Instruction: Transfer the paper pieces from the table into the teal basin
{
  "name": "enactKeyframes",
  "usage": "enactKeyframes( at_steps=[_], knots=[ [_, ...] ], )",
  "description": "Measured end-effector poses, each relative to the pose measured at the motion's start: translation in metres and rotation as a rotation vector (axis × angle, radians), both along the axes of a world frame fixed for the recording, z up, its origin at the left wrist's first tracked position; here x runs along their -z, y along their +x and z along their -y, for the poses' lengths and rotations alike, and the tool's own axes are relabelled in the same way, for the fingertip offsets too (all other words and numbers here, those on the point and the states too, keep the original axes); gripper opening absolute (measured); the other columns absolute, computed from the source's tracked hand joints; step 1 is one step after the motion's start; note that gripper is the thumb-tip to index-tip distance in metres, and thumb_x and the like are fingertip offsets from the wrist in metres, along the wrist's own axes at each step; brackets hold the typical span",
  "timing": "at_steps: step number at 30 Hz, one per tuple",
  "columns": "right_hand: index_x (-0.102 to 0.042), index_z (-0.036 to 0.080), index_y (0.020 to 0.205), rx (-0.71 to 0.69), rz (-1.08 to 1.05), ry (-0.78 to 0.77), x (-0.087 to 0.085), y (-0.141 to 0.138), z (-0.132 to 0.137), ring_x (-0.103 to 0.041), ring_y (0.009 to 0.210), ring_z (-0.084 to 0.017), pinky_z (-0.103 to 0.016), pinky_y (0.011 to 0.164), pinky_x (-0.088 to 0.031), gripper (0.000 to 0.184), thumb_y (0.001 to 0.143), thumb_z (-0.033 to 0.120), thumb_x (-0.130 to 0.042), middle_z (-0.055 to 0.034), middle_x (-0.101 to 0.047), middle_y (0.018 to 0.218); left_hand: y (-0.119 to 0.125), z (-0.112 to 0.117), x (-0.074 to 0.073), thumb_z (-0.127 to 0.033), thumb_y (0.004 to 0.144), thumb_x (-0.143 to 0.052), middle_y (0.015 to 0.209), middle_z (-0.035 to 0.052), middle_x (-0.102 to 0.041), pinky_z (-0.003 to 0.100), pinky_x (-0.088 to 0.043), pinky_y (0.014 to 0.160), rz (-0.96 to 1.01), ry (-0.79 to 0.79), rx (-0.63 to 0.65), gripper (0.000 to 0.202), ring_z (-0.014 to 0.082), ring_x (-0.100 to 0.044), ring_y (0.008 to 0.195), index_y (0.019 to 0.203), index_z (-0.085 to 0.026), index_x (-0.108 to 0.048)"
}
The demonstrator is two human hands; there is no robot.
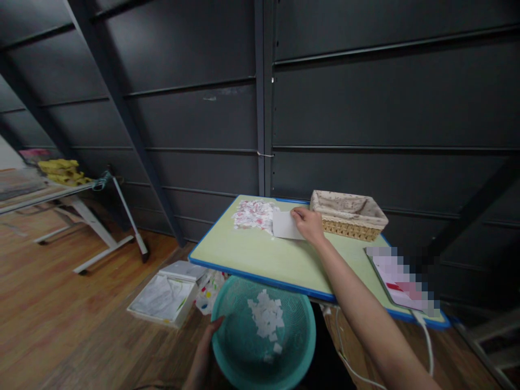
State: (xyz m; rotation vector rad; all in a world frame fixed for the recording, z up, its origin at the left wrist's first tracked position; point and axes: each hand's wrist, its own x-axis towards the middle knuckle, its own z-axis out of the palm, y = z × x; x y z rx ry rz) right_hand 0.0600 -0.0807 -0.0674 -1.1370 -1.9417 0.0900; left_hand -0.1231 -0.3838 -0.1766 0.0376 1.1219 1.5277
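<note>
My right hand pinches the right end of a flat white card over the yellow-green tabletop. The card's left edge meets a spread of small white and pinkish paper-like pieces. Below the table's front edge, my left hand grips the left rim of a teal plastic basin, thumb over the edge and the other fingers hidden. Several small white square pieces lie inside the basin.
A cloth-lined woven basket stands at the table's back right. Nearer right lies a partly blurred tablet-like device with a white cable. An open white box sits on the floor. Another table stands far left; dark panels rise behind.
</note>
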Motion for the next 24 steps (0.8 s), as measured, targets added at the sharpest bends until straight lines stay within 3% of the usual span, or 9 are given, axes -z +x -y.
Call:
enactKeyframes(
  at_steps=[5, 9, 14, 21, 24],
  knots=[
    [-0.075, 0.021, 0.092, 0.044, 0.027, 0.008, -0.006, 0.006, -0.002, -0.069, 0.086, -0.024, -0.03, 0.076, -0.047, 0.027, 0.087, 0.027, -0.049, -0.0065, -0.076, 0.094, 0.001, -0.001, -0.007, -0.026, 0.079, -0.067, 0.067, 0.0028, -0.079, 0.044, -0.051, 0.096, 0.026, 0.0, -0.012, 0.056, 0.0331, -0.068, 0.104, 0.129, -0.007, -0.05],
    [-0.075, 0.021, 0.092, 0.033, 0.056, 0.001, -0.008, 0.008, -0.001, -0.068, 0.087, -0.024, -0.03, 0.077, -0.046, 0.028, 0.087, 0.027, -0.049, -0.007, -0.076, 0.095, 0.0, 0.001, -0.004, -0.024, 0.076, -0.07, 0.071, 0.003, -0.08, 0.042, -0.05, 0.096, 0.013, -0.012, -0.018, 0.059, 0.0328, -0.068, 0.105, 0.13, -0.008, -0.05],
    [-0.076, 0.02, 0.092, 0.118, 0.066, -0.005, -0.009, 0.01, -0.002, -0.069, 0.084, -0.025, -0.032, 0.075, -0.046, 0.029, 0.087, 0.028, -0.048, -0.0087, -0.076, 0.092, -0.001, 0.003, -0.003, -0.027, 0.076, -0.071, 0.075, 0.0061, -0.081, 0.042, -0.051, 0.095, -0.008, -0.014, -0.003, 0.063, 0.0331, -0.068, 0.104, 0.131, -0.004, -0.05],
    [-0.075, 0.022, 0.094, 0.042, 0.007, -0.007, -0.003, 0.001, 0.001, -0.069, 0.086, -0.023, -0.03, 0.075, -0.048, 0.028, 0.088, 0.029, -0.049, -0.0063, -0.076, 0.095, 0.001, 0.001, -0.004, -0.024, 0.077, -0.069, 0.091, 0.0064, -0.081, 0.045, -0.051, 0.095, 0.061, 0.006, -0.012, 0.068, 0.0327, -0.069, 0.104, 0.139, -0.011, -0.043],
    [-0.075, 0.022, 0.095, 0.012, 0.025, -0.027, -0.002, -0.003, 0.003, -0.069, 0.085, -0.024, -0.03, 0.075, -0.048, 0.027, 0.088, 0.029, -0.05, -0.0063, -0.076, 0.095, 0.002, 0.0, -0.007, -0.024, 0.078, -0.069, 0.086, 0.0056, -0.082, 0.045, -0.052, 0.094, 0.099, 0.01, -0.023, 0.068, 0.0331, -0.068, 0.104, 0.139, -0.01, -0.043]
  ],
)
